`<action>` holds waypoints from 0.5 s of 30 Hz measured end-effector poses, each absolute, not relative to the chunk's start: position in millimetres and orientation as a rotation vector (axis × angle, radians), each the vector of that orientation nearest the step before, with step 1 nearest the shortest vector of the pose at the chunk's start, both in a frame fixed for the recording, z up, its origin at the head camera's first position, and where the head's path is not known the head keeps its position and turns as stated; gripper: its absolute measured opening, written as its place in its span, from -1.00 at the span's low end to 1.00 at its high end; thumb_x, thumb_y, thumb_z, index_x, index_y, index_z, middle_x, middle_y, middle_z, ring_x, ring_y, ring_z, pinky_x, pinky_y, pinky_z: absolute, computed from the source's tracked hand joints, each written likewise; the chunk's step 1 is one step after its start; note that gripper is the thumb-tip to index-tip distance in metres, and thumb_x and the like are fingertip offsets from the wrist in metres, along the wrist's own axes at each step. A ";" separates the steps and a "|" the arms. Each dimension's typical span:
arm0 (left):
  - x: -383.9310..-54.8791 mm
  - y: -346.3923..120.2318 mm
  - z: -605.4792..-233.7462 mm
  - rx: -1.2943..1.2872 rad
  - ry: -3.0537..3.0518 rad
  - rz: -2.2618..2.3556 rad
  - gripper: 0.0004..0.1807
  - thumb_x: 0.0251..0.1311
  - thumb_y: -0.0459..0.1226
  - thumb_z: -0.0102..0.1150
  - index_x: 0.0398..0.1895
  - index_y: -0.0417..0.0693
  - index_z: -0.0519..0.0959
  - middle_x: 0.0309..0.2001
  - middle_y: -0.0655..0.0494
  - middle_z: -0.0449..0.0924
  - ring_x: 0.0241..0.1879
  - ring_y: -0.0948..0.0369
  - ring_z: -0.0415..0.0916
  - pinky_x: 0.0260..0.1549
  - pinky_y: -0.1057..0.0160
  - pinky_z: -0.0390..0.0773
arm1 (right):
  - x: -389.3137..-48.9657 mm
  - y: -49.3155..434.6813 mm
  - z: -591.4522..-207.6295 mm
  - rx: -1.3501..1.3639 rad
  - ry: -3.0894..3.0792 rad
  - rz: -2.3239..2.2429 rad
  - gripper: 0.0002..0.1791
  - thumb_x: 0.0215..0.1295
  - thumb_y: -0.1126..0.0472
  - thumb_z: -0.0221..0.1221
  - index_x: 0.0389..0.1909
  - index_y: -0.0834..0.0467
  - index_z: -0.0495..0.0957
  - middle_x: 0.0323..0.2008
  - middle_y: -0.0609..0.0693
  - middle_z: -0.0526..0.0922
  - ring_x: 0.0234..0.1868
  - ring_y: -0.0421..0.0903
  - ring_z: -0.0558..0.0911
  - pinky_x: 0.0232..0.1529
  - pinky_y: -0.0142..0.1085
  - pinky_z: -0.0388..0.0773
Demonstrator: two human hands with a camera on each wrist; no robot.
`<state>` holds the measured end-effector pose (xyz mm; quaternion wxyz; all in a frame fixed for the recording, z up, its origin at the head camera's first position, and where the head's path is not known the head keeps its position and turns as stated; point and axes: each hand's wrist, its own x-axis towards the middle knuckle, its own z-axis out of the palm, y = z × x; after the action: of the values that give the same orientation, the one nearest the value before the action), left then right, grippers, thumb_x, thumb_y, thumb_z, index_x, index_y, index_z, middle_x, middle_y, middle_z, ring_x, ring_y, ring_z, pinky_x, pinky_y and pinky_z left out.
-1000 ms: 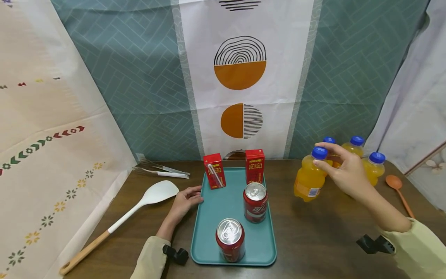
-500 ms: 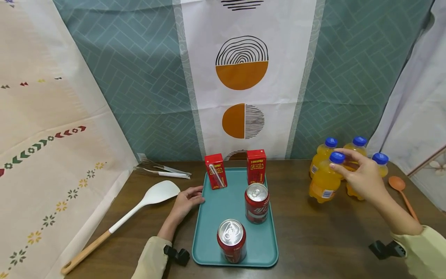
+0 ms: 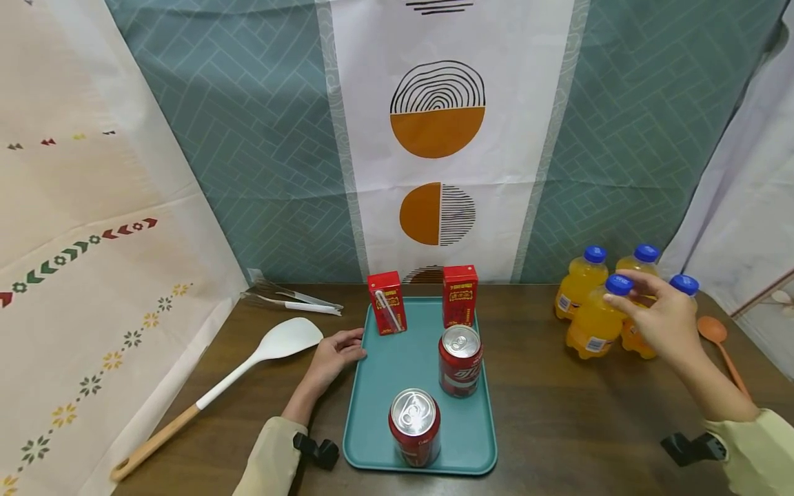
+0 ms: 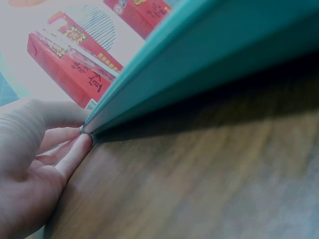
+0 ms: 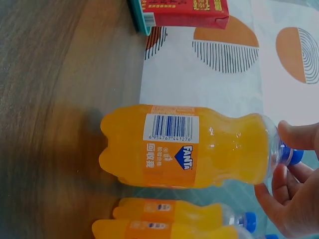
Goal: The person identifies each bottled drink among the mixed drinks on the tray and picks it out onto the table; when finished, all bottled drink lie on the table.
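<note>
My right hand (image 3: 664,318) holds an orange soda bottle (image 3: 595,324) by its neck, just below the blue cap. The bottle is upright, its Fanta label (image 5: 172,149) and barcode facing the right wrist camera. My left hand (image 3: 336,357) pinches the left rim of a teal tray (image 3: 391,372), the rim lying between its fingers in the left wrist view. On the tray stand a red drink carton (image 3: 387,303) with a straw on its front, a second red carton (image 3: 460,296) and two red soda cans, one nearer (image 3: 414,427) and one farther (image 3: 460,362).
Three more orange bottles stand around the held one: one at back left (image 3: 579,279), one at back right (image 3: 639,260) and one partly hidden by my right hand (image 3: 684,284). An orange spoon (image 3: 713,331) lies far right. White spatula (image 3: 288,339) and whisk-like utensils (image 3: 304,305) lie left.
My right hand has moved right with the orange soda bottle, bringing it in among the other bottles. The left hand has stayed at the tray's rim.
</note>
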<state>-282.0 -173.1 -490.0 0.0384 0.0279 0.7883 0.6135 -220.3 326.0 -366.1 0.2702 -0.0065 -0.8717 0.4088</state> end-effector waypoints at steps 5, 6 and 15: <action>-281.5 -172.7 -489.2 0.086 2.429 1.873 -0.51 0.12 -0.43 0.29 0.17 -0.33 0.53 -0.01 -0.29 0.59 -0.14 0.27 0.55 -0.19 0.54 0.55 | -221.9 330.6 -368.2 -0.056 -2.364 1.095 -0.48 0.19 0.21 0.34 0.08 0.45 0.51 -0.39 -0.77 0.37 -0.34 -0.77 0.38 -0.28 -0.86 0.32; -281.2 -172.5 -488.4 0.089 2.429 1.871 -0.51 0.12 -0.43 0.29 0.17 -0.33 0.53 -0.01 -0.30 0.59 -0.13 0.26 0.55 -0.19 0.55 0.55 | -221.9 331.6 -368.3 -0.070 -2.373 1.093 -0.47 0.20 0.19 0.33 0.10 0.44 0.50 -0.39 -0.77 0.36 -0.34 -0.76 0.37 -0.28 -0.86 0.31; -280.4 -172.6 -486.6 0.113 2.412 1.879 -0.49 0.14 -0.42 0.29 0.20 -0.37 0.49 0.04 -0.32 0.56 -0.07 0.21 0.55 -0.18 0.55 0.54 | -223.2 339.9 -369.6 -0.175 -2.425 1.041 -0.41 0.21 0.10 0.33 0.16 0.38 0.50 -0.43 -0.74 0.31 -0.38 -0.80 0.32 -0.36 -0.86 0.29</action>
<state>-280.4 -172.6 -486.6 0.0410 0.0368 0.7877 0.6136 -223.2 339.9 -369.6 0.2457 -0.0641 -0.8887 0.3817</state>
